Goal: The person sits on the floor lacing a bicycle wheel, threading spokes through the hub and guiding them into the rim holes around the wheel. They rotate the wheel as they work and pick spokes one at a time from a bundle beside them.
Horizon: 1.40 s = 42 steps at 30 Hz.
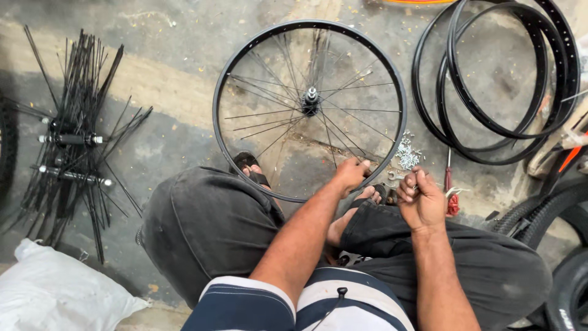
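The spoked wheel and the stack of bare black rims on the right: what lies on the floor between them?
In the head view, a small pile of silver spoke nipples lies between the spoked wheel and the bare rims, with a red-handled screwdriver just below.

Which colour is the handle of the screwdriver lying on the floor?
Red; the screwdriver shows best in the head view.

White sack [58, 291], bottom left (crumpled)

Black spoked bicycle wheel [309, 104], flat on concrete floor [177, 73], hub [311, 98] central, near rim against sandalled feet [251, 167].
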Available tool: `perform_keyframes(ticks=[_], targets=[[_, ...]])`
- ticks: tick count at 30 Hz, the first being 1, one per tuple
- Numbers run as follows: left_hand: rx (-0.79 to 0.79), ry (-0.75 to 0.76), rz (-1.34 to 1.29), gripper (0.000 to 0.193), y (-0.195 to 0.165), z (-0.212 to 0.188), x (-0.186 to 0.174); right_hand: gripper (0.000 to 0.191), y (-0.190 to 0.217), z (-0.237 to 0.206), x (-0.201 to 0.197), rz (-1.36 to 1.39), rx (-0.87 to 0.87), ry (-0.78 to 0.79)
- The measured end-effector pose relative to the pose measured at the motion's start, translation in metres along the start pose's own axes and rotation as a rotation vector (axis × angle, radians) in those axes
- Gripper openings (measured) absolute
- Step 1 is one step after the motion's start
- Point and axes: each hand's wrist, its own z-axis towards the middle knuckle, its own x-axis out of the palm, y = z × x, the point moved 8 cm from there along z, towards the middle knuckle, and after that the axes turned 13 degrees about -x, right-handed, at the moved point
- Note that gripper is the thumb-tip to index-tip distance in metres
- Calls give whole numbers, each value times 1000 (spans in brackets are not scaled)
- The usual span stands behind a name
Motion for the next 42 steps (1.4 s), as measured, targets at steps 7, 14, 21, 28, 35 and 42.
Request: perform_keyframes(ticks=[7, 14, 21, 28, 35, 42], targets=[[32, 51, -86, 38, 4, 14, 9, 21, -29, 18, -59, -351, 91, -188], [58, -77, 44, 40, 2, 20, 7, 20, -34, 20, -63, -580, 75, -232], [29, -109, 79, 43, 7, 22, 8, 13, -51, 24, -77, -561, 84, -226], [18, -102, 88, 44, 12, 23, 8, 14, -68, 30, -91, -686, 84, -178], [27, -96, 117, 43, 9, 19, 7, 16, -70, 33, -84, -692, 30, -139], [-7, -58, 89, 41, 6, 12, 3, 12, -70, 31, -81, -742, 44, -106]])
